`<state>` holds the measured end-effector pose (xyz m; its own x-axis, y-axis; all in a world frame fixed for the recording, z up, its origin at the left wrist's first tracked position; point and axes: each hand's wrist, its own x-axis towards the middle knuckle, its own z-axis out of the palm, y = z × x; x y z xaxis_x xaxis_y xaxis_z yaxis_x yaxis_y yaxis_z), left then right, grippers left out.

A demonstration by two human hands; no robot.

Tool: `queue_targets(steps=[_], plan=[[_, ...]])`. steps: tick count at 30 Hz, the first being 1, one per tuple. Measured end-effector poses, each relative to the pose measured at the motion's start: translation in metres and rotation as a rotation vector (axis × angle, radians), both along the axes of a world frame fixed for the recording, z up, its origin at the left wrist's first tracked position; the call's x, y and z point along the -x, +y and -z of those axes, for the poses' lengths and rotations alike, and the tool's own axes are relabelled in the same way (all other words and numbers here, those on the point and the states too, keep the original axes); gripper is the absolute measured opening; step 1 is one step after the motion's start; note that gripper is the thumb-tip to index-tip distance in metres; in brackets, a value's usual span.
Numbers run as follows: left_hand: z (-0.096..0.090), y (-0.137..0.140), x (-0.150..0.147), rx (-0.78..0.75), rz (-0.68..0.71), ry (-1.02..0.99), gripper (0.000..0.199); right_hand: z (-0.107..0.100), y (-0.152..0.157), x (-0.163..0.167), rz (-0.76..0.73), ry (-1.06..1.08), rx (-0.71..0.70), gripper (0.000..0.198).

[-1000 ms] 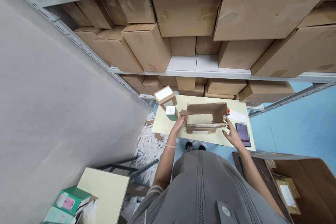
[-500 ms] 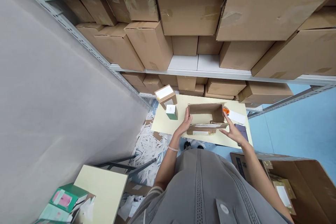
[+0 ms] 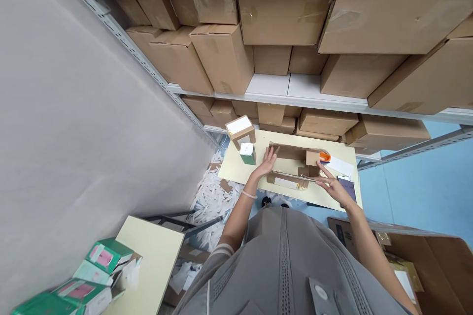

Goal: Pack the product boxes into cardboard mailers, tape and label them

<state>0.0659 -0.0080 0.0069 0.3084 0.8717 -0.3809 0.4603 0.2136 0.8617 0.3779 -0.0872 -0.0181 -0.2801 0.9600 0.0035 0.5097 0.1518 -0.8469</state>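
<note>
An open cardboard box (image 3: 288, 151) rests on the pale table, its long front wall bearing a white label. At its left end my left hand (image 3: 266, 163) lies with fingers stretched out against a small end flap. My right hand (image 3: 331, 187) is at the opposite end, fingers spread, touching the front wall's corner and the right-end flap (image 3: 312, 158), which is bent inward. Left of the box stand a small green-and-white box (image 3: 248, 154) and a brown carton (image 3: 241, 131) with a white label.
Behind the pale table (image 3: 233, 170), shelves (image 3: 269, 83) hold several cartons. An orange-and-blue item (image 3: 324, 157), white paper (image 3: 342, 165) and a phone (image 3: 346, 189) lie right of the box. Shredded paper (image 3: 212, 206) covers the floor at left. A large open carton (image 3: 436, 261) stands at lower right.
The right-end flap has bent inward, and the left-end flap now leans in under my left hand. My right hand has slid slightly lower along the box's end. The whole view has shifted a little.
</note>
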Motion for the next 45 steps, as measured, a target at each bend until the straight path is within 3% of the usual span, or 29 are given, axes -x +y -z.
queue_targets(steps=[5, 10, 14, 21, 27, 33, 42, 45], plan=[[-0.001, 0.005, -0.012, 0.076, -0.07, 0.142, 0.072, -0.001, -0.001, -0.003, -0.045, -0.008, 0.016, 0.047], [-0.002, 0.017, -0.011, 0.103, -0.087, 0.133, 0.071, -0.002, 0.003, -0.008, -0.078, 0.002, 0.056, 0.045], [0.005, 0.026, -0.011, 0.107, -0.076, 0.161, 0.072, -0.002, 0.007, -0.006, -0.09, 0.034, 0.046, 0.04], [0.02, 0.022, -0.027, 0.121, -0.088, 0.245, 0.09, -0.006, 0.013, 0.005, -0.058, 0.037, 0.056, 0.046], [0.019, 0.028, -0.001, 0.026, 0.023, 0.167, 0.075, -0.006, 0.014, 0.003, -0.012, 0.066, 0.086, 0.048], [0.025, 0.029, 0.008, -0.004, 0.006, 0.214, 0.091, -0.008, 0.018, 0.006, -0.035, 0.087, 0.085, 0.044], [0.013, 0.03, -0.005, 0.004, -0.105, 0.313, 0.102, -0.009, 0.02, 0.007, -0.04, 0.095, 0.125, 0.044], [0.01, 0.028, -0.004, -0.025, -0.087, 0.33, 0.091, -0.008, 0.019, 0.007, -0.03, 0.093, 0.129, 0.046]])
